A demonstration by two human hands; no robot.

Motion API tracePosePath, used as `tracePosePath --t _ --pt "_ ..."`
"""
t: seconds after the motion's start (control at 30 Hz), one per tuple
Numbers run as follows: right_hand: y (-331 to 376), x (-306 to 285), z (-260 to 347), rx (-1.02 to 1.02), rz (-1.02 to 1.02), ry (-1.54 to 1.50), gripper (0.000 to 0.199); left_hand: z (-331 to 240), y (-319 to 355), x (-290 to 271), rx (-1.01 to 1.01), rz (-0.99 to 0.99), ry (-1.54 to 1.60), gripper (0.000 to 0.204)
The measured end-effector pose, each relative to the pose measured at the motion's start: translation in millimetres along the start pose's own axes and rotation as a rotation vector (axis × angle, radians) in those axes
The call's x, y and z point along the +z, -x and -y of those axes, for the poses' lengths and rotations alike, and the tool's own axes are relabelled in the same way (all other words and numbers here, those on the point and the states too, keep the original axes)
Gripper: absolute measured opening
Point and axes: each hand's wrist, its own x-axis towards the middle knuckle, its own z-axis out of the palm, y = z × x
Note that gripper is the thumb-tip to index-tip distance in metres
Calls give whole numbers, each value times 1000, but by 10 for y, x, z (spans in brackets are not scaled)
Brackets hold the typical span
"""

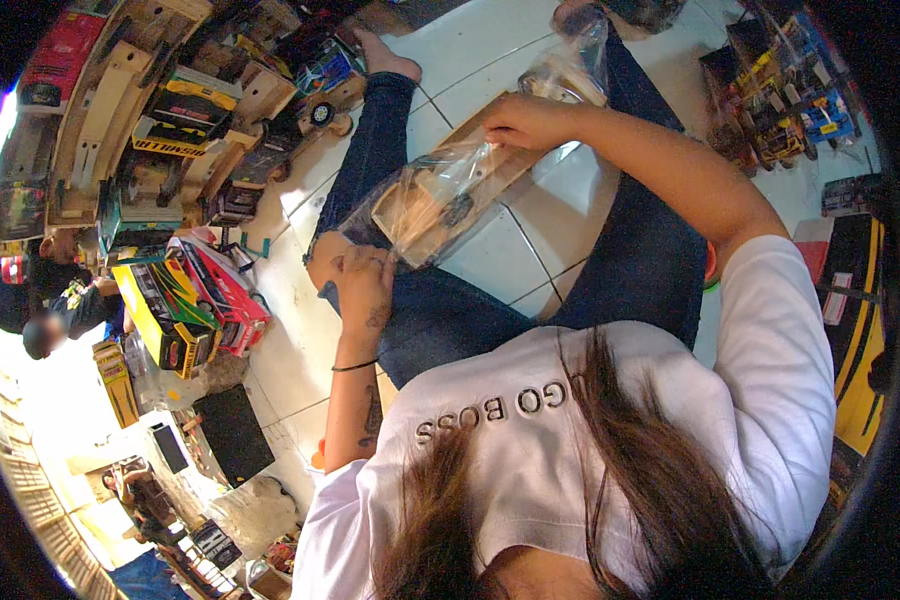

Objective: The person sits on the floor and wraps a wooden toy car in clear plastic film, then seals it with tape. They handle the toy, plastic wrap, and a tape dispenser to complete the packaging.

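A long wooden toy truck (416,222) with a dark wheel lies slantwise between my spread legs. A see-through plastic bag (440,168) covers it, crinkled and shiny, and its far end bunches up near my right shin. At the near left end, by my knee, my left hand (365,288) has its fingers closed on the bag's edge. Farther along, my right hand (530,122) reaches across from the right and pinches the plastic at the truck's upper side. The right fingertips are partly hidden by the hand itself.
Wooden toy trucks (100,140) and boxes are piled at the left. Colourful boxed toys (175,310) stand on the white tiled floor (295,375). More small toy vehicles (780,105) sit at the far right, beside a black and yellow box (855,330). Another person (65,305) is at the left edge.
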Motion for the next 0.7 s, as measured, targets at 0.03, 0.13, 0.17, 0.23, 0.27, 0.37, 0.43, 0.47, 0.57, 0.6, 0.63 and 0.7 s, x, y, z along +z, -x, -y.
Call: tracePosePath --t 0.03,0.13,0.17,0.23,0.27,0.37,0.43,0.47,0.57,0.6,0.63,0.7 --pt "-5 1 -9 -48 -3 -17 26 70 48 -54 7 49 25 25" --pt "-22 6 -38 -65 -27 4 26 41 -29 -356 116 207 77 22" --pt "-29 11 -50 -56 -23 20 25 -31 -108 -485 169 265 91 22" --pt "-46 29 -66 -33 12 43 24 -248 -357 -673 146 41 222 30" --pt "-52 42 -72 -10 10 25 24 -415 -556 -635 204 -76 168 32" --pt "-75 49 -80 -8 5 41 24 -858 -1143 -379 439 -291 68 36" --pt "-90 40 -79 22 58 41 24 -1041 -1305 -121 443 -176 15 36" --pt "-99 30 -78 61 78 52 24 -1142 -1345 22 302 -94 -67 35" --pt "-121 16 -61 61 81 91 26 -1258 -1369 254 138 -93 -168 32" --pt "-129 14 -56 57 96 93 26 -1276 -1359 288 124 -156 -181 30" --pt "-133 14 -53 60 89 110 26 -1291 -1351 306 140 -138 -176 29" --pt "-142 19 -57 55 101 142 25 -1308 -1372 318 194 -176 -170 28"
